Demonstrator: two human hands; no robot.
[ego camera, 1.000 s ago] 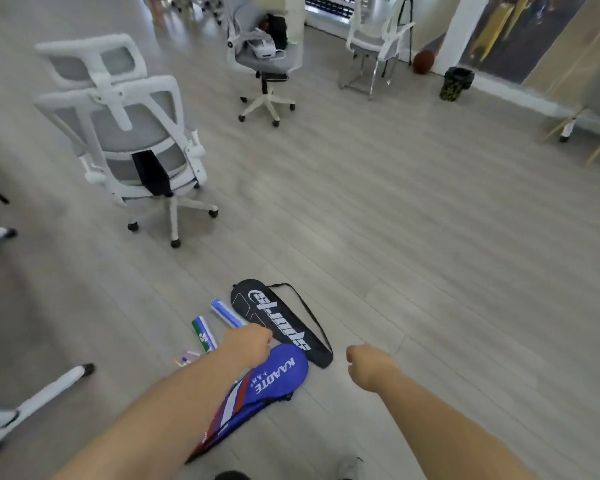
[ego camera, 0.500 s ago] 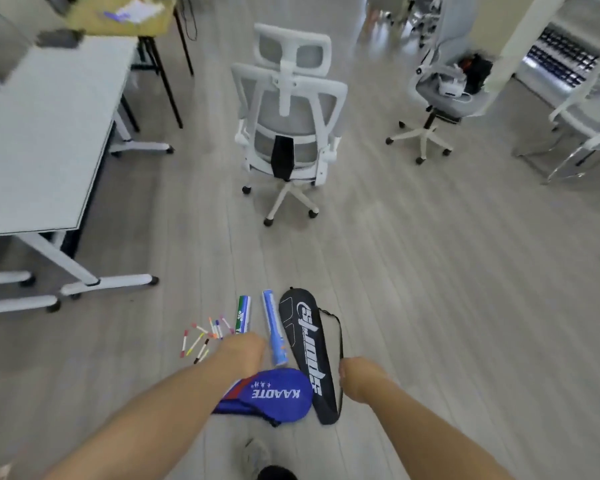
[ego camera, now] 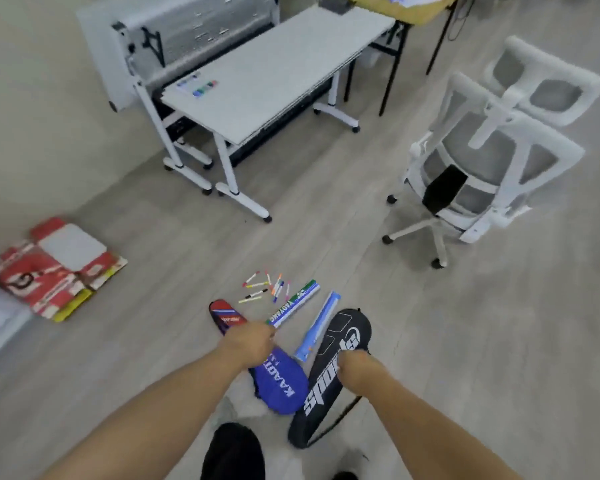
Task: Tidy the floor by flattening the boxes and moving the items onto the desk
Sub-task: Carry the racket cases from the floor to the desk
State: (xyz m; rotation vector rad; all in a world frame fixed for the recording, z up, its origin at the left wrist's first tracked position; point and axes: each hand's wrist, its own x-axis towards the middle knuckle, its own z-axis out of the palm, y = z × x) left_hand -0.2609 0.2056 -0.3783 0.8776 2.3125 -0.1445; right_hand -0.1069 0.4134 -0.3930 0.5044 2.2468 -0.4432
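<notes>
On the floor lie a blue racket cover (ego camera: 281, 386), a black racket cover (ego camera: 329, 375), a green-and-white tube (ego camera: 295, 306), a blue tube (ego camera: 321, 327) and several scattered markers (ego camera: 264, 287). My left hand (ego camera: 252, 341) is curled into a fist over the middle of the blue cover, by the end of the green-and-white tube. Over the black cover, my right hand (ego camera: 355, 367) is curled too. Nothing shows in either hand. A flattened red box (ego camera: 49, 271) lies at the left by the wall. The white desk (ego camera: 274, 74) stands behind the items.
A white mesh office chair (ego camera: 482, 161) stands to the right of the desk. Some markers and a sheet (ego camera: 198, 86) lie on the desk's left end. A folded white table (ego camera: 174, 36) leans behind it. A yellow table (ego camera: 406, 5) is at the back.
The view has swung left, bringing the desk and the flattened red box into sight. Both hands stay curled in front of me, over the racket covers.
</notes>
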